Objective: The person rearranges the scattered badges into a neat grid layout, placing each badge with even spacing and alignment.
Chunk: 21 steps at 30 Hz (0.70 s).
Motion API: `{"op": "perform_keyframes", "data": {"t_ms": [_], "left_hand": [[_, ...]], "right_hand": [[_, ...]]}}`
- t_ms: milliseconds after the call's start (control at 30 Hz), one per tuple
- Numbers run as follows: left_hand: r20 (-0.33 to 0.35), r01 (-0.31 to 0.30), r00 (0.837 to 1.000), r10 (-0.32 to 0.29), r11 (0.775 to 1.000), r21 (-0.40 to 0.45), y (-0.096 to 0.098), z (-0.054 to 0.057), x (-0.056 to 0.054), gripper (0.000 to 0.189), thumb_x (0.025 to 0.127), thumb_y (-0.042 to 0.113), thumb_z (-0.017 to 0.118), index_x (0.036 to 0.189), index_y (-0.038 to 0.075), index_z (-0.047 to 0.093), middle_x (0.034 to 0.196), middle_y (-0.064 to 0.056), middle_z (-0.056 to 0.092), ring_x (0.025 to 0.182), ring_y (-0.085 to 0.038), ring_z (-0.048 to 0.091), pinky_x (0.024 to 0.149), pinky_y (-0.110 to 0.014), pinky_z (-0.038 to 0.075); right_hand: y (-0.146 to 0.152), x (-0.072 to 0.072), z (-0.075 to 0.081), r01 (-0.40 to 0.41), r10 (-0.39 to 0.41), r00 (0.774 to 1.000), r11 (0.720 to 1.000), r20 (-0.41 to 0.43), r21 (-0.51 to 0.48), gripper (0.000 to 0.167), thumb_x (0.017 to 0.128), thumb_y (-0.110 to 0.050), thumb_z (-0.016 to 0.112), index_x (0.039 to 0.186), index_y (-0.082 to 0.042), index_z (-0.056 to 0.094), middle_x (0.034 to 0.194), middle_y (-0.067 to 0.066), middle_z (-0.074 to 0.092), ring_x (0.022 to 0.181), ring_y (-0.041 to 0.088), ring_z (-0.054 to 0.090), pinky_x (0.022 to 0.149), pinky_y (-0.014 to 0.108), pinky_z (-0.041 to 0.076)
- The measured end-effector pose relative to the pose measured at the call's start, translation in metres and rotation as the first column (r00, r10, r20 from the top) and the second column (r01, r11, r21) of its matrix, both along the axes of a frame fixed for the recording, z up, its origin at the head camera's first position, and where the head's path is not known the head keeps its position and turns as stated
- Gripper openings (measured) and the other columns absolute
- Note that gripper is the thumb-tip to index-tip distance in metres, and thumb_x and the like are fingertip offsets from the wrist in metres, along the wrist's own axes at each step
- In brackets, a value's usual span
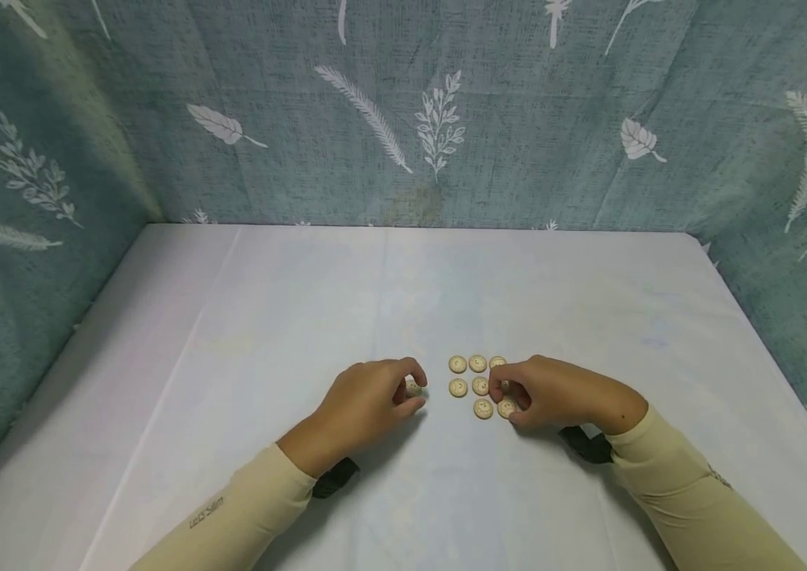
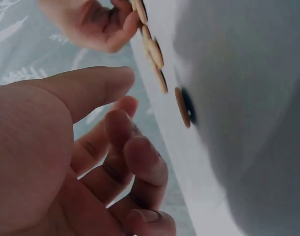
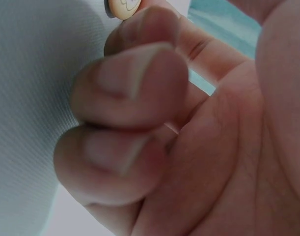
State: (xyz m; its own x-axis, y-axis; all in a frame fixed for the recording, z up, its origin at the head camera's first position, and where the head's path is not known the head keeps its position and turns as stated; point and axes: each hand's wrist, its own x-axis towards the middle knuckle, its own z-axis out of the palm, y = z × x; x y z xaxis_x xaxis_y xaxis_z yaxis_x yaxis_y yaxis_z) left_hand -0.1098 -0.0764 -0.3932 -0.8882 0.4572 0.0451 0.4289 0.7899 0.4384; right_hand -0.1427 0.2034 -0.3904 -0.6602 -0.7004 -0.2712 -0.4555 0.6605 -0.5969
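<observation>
Several round, pale wooden buttons (image 1: 458, 388) lie in short rows on the white table. My left hand (image 1: 374, 396) is held just left of them, its fingers loosely bent and the thumb apart. Between its thumb and index finger a lone button (image 1: 413, 388) shows; in the left wrist view that button (image 2: 182, 107) lies on the cloth, clear of the fingers. At the right end of the rows, my right hand (image 1: 549, 392) pinches a button (image 1: 506, 408) low at the table with thumb and index finger. The right wrist view shows its other fingers curled, with a button (image 3: 124, 7) beside a fingertip.
A white cloth (image 1: 289, 301) covers the table. Green leaf-patterned fabric (image 1: 403, 111) hangs behind it and along both sides. Dark wrist-worn devices (image 1: 335, 478) sit under both wrists, close to the tabletop.
</observation>
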Motion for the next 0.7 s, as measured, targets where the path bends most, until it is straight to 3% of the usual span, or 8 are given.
{"op": "perform_keyframes", "data": {"t_ms": [133,367,700], "left_hand": [[-0.019,-0.027,0.999,0.027,0.999,-0.022,-0.004,-0.001,-0.002,0.016,0.087,0.024,0.077,0.1,0.022,0.068,0.062,0.015,0.05,0.054,-0.001,0.044,0.057,-0.023,0.039],[-0.076,-0.02,0.997,0.013,0.995,-0.099,-0.01,-0.008,-0.005,0.023,0.085,0.024,0.08,0.104,0.019,0.068,0.063,0.015,0.051,0.055,0.001,0.044,0.06,-0.027,0.038],[0.018,-0.006,1.0,0.008,0.996,-0.086,-0.011,-0.01,-0.008,0.024,0.086,0.021,0.078,0.107,0.018,0.066,0.066,0.015,0.052,0.059,-0.002,0.046,0.057,-0.023,0.039]], "right_hand": [[0.0,0.0,0.0,0.002,-0.002,1.0,1.0,0.003,-0.004,0.026,0.08,0.001,0.065,0.092,-0.021,0.059,0.063,-0.01,0.045,0.058,0.002,0.042,0.057,0.021,0.037],[-0.001,0.0,0.0,0.002,-0.002,1.0,1.0,0.008,0.004,0.026,0.08,0.0,0.066,0.093,-0.021,0.059,0.064,-0.011,0.045,0.059,0.002,0.043,0.057,0.021,0.037],[-0.001,0.0,0.0,-0.001,0.001,1.0,1.0,-0.005,0.002,0.025,0.08,0.001,0.065,0.092,-0.021,0.059,0.063,-0.011,0.045,0.058,0.001,0.043,0.057,0.02,0.037]]}}
